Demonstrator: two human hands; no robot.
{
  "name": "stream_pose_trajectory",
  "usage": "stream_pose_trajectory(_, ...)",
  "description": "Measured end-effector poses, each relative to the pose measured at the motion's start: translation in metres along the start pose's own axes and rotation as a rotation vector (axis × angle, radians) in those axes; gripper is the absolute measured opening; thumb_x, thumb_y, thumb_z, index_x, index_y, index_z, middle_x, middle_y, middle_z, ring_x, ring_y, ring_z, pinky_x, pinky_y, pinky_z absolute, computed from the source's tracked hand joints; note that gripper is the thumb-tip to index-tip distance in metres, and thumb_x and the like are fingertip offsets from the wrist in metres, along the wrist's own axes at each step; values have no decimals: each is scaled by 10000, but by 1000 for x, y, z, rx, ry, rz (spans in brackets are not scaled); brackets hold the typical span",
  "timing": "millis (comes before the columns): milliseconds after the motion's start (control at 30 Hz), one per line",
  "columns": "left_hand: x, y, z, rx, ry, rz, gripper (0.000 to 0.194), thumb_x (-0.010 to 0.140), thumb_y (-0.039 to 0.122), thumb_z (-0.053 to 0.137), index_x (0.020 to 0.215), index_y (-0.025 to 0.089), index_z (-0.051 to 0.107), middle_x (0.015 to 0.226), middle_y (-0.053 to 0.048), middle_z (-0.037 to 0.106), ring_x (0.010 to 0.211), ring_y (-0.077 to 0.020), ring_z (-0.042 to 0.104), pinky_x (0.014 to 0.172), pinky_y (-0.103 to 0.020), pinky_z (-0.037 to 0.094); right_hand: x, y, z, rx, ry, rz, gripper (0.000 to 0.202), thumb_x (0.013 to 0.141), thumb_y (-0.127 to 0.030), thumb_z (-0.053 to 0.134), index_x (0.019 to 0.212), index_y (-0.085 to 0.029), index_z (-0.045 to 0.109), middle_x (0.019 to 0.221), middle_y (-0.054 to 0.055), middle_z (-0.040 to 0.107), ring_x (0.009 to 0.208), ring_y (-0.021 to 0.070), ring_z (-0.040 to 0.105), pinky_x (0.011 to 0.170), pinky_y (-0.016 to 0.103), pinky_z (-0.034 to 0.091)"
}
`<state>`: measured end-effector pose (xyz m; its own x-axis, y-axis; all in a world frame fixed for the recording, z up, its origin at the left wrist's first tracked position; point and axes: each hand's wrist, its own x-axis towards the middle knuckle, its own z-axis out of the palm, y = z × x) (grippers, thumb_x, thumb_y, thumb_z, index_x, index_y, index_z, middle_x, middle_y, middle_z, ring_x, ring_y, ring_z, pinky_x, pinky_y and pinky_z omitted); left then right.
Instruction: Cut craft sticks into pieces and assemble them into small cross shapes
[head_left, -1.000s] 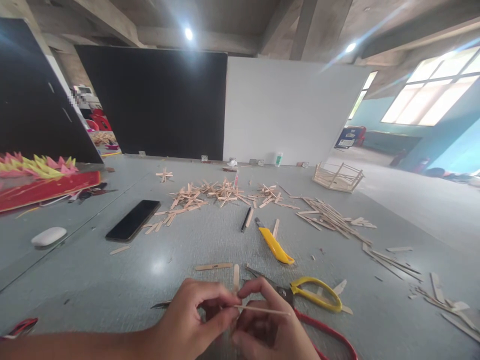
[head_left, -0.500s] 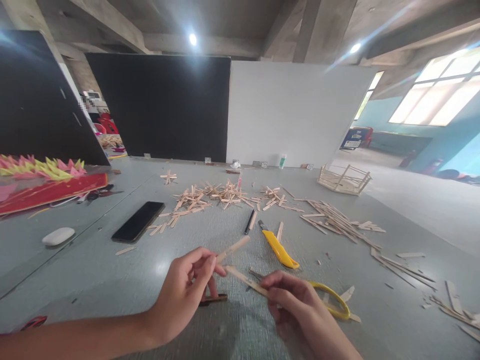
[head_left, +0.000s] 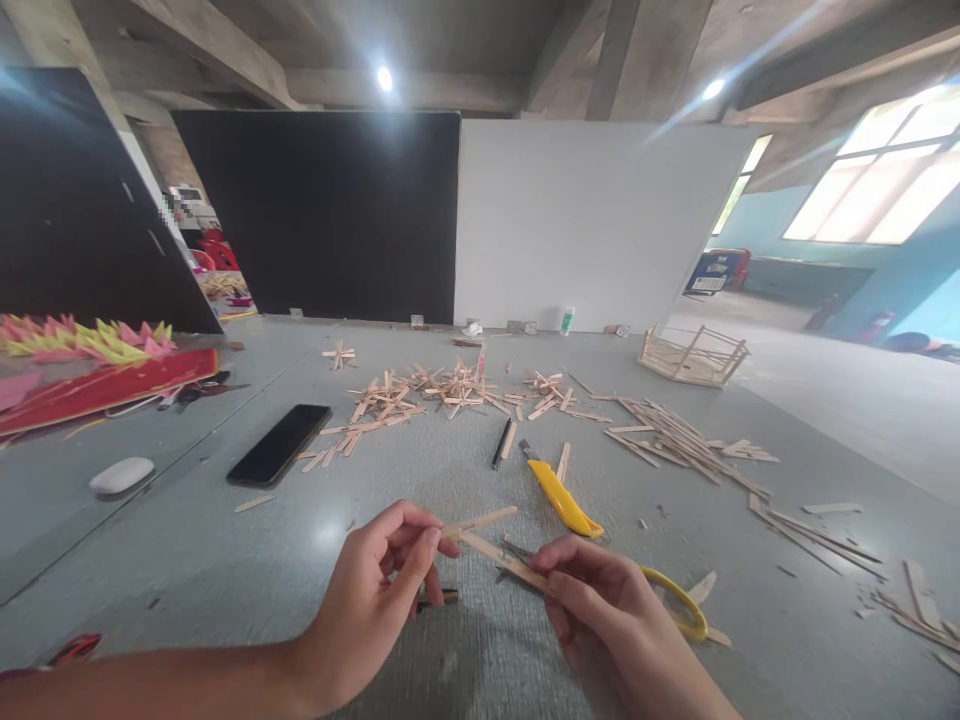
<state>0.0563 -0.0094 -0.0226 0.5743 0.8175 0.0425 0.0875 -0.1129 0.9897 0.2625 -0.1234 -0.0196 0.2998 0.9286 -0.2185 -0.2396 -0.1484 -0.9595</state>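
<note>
Near the bottom centre, my left hand (head_left: 390,590) pinches the end of a flat wooden stick (head_left: 487,520) that points right. My right hand (head_left: 600,610) holds another wooden stick (head_left: 484,545) between thumb and fingers, its far end at the left fingertips. The two sticks form a narrow V there; whether they touch is unclear. Yellow-handled scissors (head_left: 694,612) show partly behind my right hand, their blades beyond the fingers. A dark object (head_left: 448,597) lies partly hidden beneath my left hand.
Ahead lie a yellow cutter (head_left: 562,498), a black pen (head_left: 501,443) and piles of sticks (head_left: 459,385). More sticks (head_left: 675,435) spread right, below a stick frame (head_left: 694,357). A phone (head_left: 279,445) and a white case (head_left: 121,475) lie left.
The stick in my left hand has swung lower and now points more nearly level to the right. My right hand and its stick have shifted slightly right.
</note>
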Motion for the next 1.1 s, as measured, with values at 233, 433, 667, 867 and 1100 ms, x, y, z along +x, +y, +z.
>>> stream_pose_trajectory(233, -1, 5, 1, -53, 54, -22, 344, 1035, 517, 540, 967, 181, 569, 1010, -95, 748, 582, -103, 639, 492, -204, 427, -1, -7, -2, -67, -2, -76, 415, 809, -579, 796, 859, -174, 720, 515, -50, 539, 465, 95, 451, 506, 220, 417)
stream_pose_trajectory(433, -9, 5, 4, -108, 19, -21, 336, 1016, 519, 574, 974, 187, 572, 1001, -91, 751, 602, -114, 656, 493, -200, 444, 0, -9, -2, -150, 2, -113, 424, 811, -589, 785, 855, -172, 724, 529, -42, 542, 468, 111, 475, 501, 240, 453)
stream_pose_trajectory(667, -11, 8, 5, -148, -53, -54, 362, 989, 538, 608, 941, 182, 559, 991, -83, 736, 595, -104, 646, 484, -191, 431, 0, -6, -6, -189, 14, -162, 395, 858, -559, 758, 882, -166, 730, 593, -17, 588, 530, 125, 532, 524, 233, 457)
stream_pose_trajectory(867, -10, 7, 5, -168, -188, -108, 385, 945, 542, 666, 925, 189, 516, 980, -88, 740, 623, -105, 653, 485, -171, 420, 1, -8, -9, -209, 48, -216, 363, 894, -542, 726, 901, -180, 740, 616, -11, 603, 565, 138, 546, 615, 263, 480)
stream_pose_trajectory(1100, -10, 2, 7, -205, -246, -151, 377, 937, 529, 684, 1006, 217, 484, 962, -66, 748, 581, -112, 661, 470, -177, 422, -4, -9, -2, -278, 115, -310, 308, 891, -515, 720, 855, -209, 728, 624, -6, 599, 560, 166, 571, 589, 283, 496)
